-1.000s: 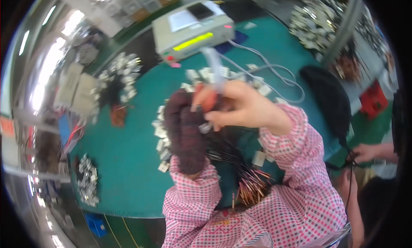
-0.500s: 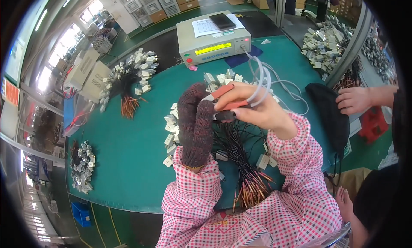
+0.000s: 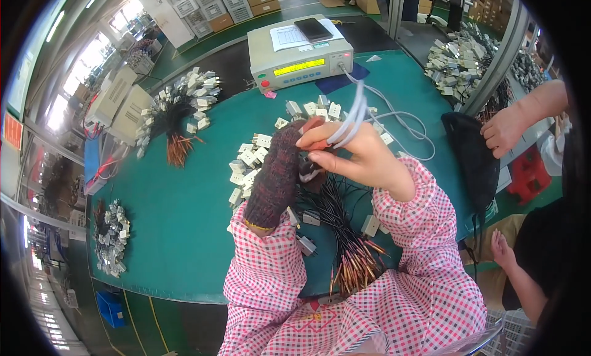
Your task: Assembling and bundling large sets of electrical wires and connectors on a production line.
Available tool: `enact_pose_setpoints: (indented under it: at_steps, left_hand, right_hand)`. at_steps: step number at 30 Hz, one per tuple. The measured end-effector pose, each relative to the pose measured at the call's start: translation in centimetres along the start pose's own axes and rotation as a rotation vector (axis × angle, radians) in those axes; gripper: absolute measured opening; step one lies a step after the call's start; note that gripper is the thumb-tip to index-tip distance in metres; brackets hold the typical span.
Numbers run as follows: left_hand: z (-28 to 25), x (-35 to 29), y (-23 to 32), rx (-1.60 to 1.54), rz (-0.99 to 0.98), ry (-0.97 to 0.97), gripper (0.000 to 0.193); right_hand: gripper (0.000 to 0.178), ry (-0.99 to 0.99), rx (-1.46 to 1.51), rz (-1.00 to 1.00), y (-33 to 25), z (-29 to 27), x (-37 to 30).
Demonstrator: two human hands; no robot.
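My left hand [image 3: 277,171], in a dark knitted glove, is bent with its fingers closed. What it grips is hidden behind the glove. My bare right hand [image 3: 363,162] pinches a pair of red-handled test probes [image 3: 317,145], their tips close against the gloved fingers. Grey leads [image 3: 352,125] loop from the probes toward the tester [image 3: 301,70], a beige box with a lit yellow display. Below both hands lies a bundle of black cables [image 3: 335,214] with copper-coloured ends [image 3: 357,267]. White plugs [image 3: 249,162] lie around the left hand and beyond it.
Other cable bundles lie on the green table [image 3: 178,233], at far left [image 3: 178,110] and near left [image 3: 112,239]. A phone [image 3: 313,30] and paper rest on the tester. At right, another person's hand [image 3: 502,131] touches a black cloth item [image 3: 471,165] beside a metal post [image 3: 492,67].
My gloved hand has tilted to the right at its top, and the probes have shifted slightly lower. The other person's upper hand has turned and moved a little; their lower hand has risen.
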State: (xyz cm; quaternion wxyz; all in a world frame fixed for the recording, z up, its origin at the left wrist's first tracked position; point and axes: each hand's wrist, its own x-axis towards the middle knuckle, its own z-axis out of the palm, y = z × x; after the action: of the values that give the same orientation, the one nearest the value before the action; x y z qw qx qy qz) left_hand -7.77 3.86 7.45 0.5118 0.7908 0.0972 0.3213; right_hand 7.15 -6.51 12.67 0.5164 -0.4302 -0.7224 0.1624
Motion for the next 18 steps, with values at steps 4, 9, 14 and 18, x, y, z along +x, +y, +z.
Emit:
enact_pose_setpoints:
  at_steps: [4, 9, 14, 18]
  left_hand:
    - [1.5, 0.2, 2.2, -0.593, -0.405, 0.081, 0.048]
    - [1.9, 0.3, 2.0, -0.943, -0.298, 0.175, 0.046]
    - [1.5, 0.3, 1.1, -0.593, -0.040, 0.447, 0.037]
    - [1.7, 0.3, 2.3, -0.625, -0.014, 0.512, 0.036]
  right_hand:
    - [0.024, 0.112, -0.100, -0.098, 1.0, -0.7, -0.5]
    - [0.023, 0.004, -0.107, -0.111, 0.3, -1.0, -0.3]
    - [0.022, -0.048, 0.039, -0.130, 1.1, -0.4, -0.1]
    - [0.019, 0.032, 0.102, -0.168, 1.9, 0.0, 0.2]
